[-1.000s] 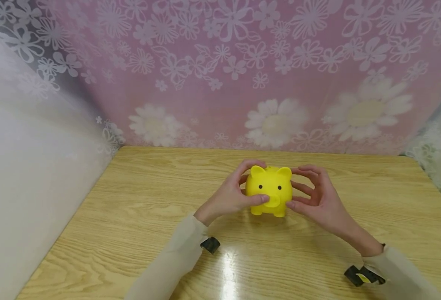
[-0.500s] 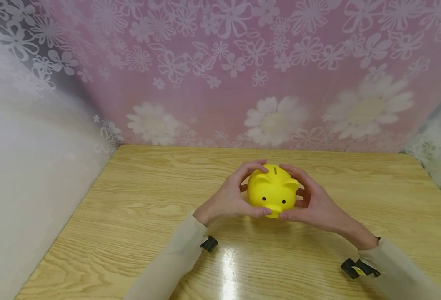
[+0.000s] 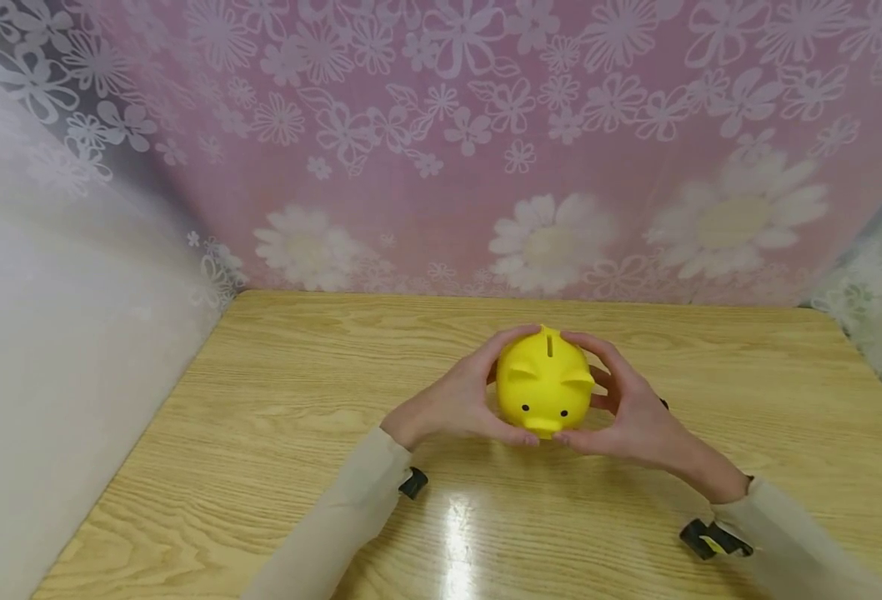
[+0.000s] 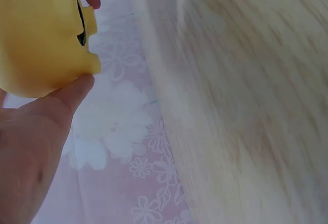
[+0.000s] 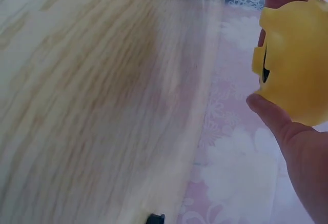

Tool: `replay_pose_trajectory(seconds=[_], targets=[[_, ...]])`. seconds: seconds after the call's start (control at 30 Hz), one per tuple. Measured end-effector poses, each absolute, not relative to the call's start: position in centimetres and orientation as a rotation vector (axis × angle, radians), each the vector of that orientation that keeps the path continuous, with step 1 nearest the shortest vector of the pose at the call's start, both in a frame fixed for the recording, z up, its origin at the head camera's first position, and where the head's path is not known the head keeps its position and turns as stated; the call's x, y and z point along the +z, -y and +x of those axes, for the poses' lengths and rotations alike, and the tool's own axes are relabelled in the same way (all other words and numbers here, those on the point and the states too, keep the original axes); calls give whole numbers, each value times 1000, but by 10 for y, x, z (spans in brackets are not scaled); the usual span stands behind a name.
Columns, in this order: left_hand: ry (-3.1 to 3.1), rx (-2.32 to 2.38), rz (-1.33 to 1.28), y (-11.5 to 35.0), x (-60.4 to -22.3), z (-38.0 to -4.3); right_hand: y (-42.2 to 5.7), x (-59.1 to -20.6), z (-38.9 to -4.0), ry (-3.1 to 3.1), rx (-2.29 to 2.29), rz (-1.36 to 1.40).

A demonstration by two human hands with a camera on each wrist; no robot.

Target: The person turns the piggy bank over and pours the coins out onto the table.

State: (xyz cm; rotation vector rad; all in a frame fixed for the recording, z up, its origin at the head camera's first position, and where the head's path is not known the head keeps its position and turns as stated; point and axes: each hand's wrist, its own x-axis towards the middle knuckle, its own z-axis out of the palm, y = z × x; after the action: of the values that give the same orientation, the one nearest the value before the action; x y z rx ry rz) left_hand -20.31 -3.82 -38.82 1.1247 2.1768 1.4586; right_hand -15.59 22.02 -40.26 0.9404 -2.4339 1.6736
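A yellow piggy bank [image 3: 543, 383] is tipped forward in the head view, its snout low and the coin slot on its back showing. My left hand [image 3: 473, 398] grips its left side, thumb by the snout and fingers over the top. From the other side my right hand [image 3: 631, 415] holds it, the thumb also near the snout. The left wrist view shows the piggy bank [image 4: 41, 34] with stubby feet and a dark curved gap between them. Similar detail appears on the piggy bank [image 5: 297, 60] in the right wrist view. Some fingertips are hidden behind it.
A wood-grain table [image 3: 283, 467] lies under both hands. Behind its far edge hangs a pink flowered cloth [image 3: 441, 192], with a pale sheet [image 3: 73, 333] at the left. A small black object [image 3: 664, 404] shows just behind my right hand.
The piggy bank has tipped forward from facing me, bringing its coin slot into sight. My right hand has closed in around its side, and both thumbs have shifted lower by the snout.
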Motion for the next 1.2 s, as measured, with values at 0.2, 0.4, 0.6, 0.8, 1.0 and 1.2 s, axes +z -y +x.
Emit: replay_pose_trajectory(seconds=[0.2,0.4,0.6,0.8,1.0,1.2], targets=[[-2221,1437,1173,41,-392,-202,-219,-403,-157,2433,1446,1019],[-2306,1412,1311,44,-394,-201,-218,-401,-162,2337,1187,1153],[-2473,1331,1606,46,-394,-201,-216,-398,-170,2123,891,1300],[-2517,1320,1725,45,-394,-202,-217,-398,-172,2097,770,1300],[-2508,1329,1626,46,-398,-201,-216,-399,-171,2154,843,1281],[-2396,1450,1177,45,-397,-197,-214,-398,-164,2434,1167,1033]])
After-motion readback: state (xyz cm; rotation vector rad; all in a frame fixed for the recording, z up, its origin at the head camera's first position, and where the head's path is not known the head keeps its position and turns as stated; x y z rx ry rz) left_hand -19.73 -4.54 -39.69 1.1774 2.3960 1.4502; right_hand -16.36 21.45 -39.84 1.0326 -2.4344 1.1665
